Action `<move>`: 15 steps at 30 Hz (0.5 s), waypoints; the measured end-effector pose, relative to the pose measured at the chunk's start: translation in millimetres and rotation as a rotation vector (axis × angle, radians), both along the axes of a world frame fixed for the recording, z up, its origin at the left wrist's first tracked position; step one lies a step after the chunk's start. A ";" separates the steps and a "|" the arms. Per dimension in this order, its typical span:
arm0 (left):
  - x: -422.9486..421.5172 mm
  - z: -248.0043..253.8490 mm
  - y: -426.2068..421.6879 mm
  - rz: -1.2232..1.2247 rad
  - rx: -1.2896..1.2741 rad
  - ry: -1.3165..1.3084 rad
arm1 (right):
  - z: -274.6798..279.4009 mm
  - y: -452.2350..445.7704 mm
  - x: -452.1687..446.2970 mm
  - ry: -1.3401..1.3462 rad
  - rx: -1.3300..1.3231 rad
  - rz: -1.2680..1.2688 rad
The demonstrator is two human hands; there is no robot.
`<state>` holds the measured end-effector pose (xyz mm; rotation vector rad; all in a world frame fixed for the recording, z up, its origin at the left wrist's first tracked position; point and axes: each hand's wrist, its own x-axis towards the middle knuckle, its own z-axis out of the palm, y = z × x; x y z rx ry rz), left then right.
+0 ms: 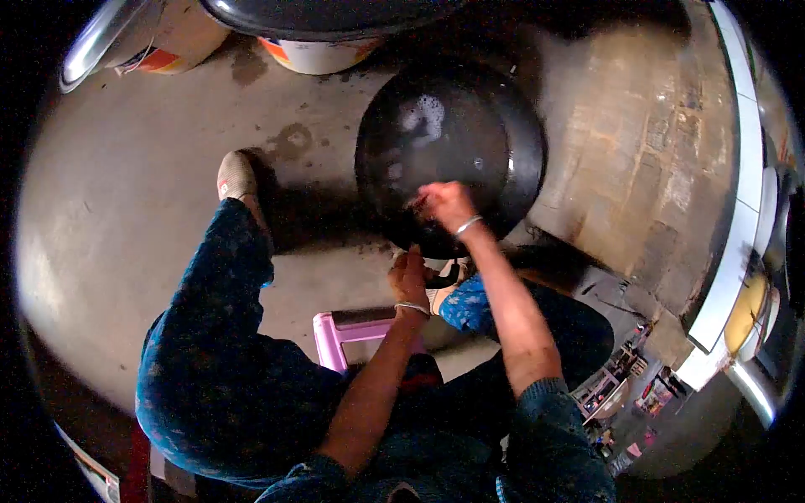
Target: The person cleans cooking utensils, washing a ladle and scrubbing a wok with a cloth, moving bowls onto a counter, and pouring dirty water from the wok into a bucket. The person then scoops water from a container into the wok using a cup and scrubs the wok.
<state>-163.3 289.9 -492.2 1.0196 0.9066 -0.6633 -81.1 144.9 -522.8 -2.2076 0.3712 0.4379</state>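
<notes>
A large round black pan (453, 126) lies on the floor in front of me, its inside wet with a patch of whitish suds. My left hand (408, 275) is closed on the pan's near rim, beside a black loop handle (446, 275). Over the near part of the pan's inside, my right hand (449, 205) has its fingers curled together. Something small, dark and reddish shows at those fingertips, too blurred to name.
Under me is a pink plastic stool (331, 339). White buckets (323, 57) stand at the back, one beneath a large dark round vessel (327, 15). A brick wall (646, 134) and a white-tiled edge (738, 243) are on the right. My left shoe (237, 176) rests on the concrete floor.
</notes>
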 end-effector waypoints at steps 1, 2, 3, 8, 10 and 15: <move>8.5 12.7 -0.6 0.053 -0.020 0.049 | 2.7 -13.6 10.0 -0.017 -0.017 -0.093; 16.9 26.0 1.3 0.105 -0.041 0.101 | 10.7 -19.0 20.3 -0.030 -0.037 -0.187; 13.2 21.6 2.3 0.111 -0.038 0.101 | 22.0 -14.1 29.8 -0.029 -0.033 -0.182; 22.9 28.7 0.9 -0.018 0.052 0.112 | 32.3 -10.8 48.6 -0.165 -0.442 -0.278; 18.9 24.5 1.9 0.019 0.006 0.067 | 27.3 -11.0 49.7 -0.140 -0.341 -0.475; 10.0 14.8 3.7 -0.056 0.062 -0.086 | 31.1 -24.8 59.7 -0.029 -0.340 -0.207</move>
